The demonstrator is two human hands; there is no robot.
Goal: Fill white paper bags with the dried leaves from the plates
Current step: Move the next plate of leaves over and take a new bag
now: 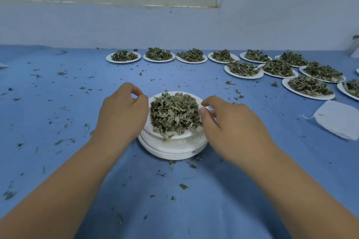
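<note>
Blue-clothed counter (252,170), leaf scraps (183,186) strewn, pale wall (272,25) behind. Dried leaves (174,114) heap the top plate (180,136) of the plate stack (174,151); right grip (233,126) pinches its rim, left grip (122,112) curled opposite, hold unclear.

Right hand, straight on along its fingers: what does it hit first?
The right hand points at the top white paper plate heaped with dried green leaves; its rim comes first, perhaps already touched.

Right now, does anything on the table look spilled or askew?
Yes. Leaf crumbs are strewn over the blue cloth, mostly on the left side. The loaded plate sits askew, not flush, on the stack of empty plates, with a few leaves hanging over its near rim.
</note>
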